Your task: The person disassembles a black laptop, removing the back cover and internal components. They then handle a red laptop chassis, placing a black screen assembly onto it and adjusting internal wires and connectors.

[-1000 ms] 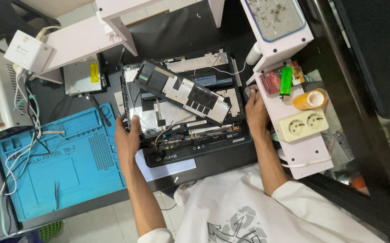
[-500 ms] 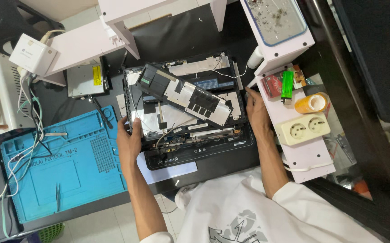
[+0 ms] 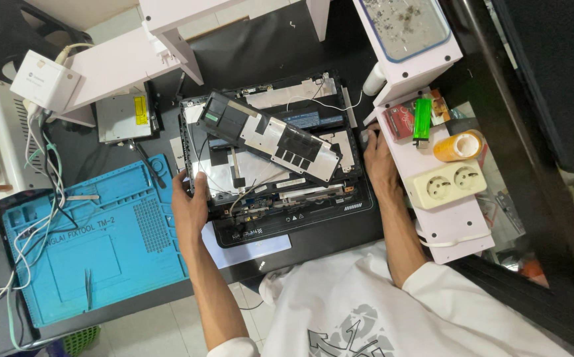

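At the far left of the frame a tangle of white and grey cables (image 3: 32,218) trails down from a white square plastic adapter box (image 3: 46,80) across the edge of a blue silicone repair mat with moulded compartments (image 3: 95,244); a pair of slim metal tweezers (image 3: 88,288) lies in the mat's lower part, parked within reach. Above the mat, upper left of centre, a flat silver optical drive with a yellow label (image 3: 123,116) sits apart on the black desk.

The left hand (image 3: 191,206) clasps the left edge of the opened black laptop chassis (image 3: 280,165) in the middle of the frame, thumb on top and fingers curled under the rim, seemingly to steady or lift it. A loose black and silver circuit board (image 3: 270,135) lies tilted across the exposed interior, wires running beneath it.

The right hand (image 3: 378,162) is pressed against the chassis's right edge, bracing the opposite side; whether its fingers curl under cannot be told.

Right of it, a white shelf (image 3: 445,218) carries a green lighter (image 3: 422,119), an orange tape roll (image 3: 457,145) and a cream double socket (image 3: 447,184).
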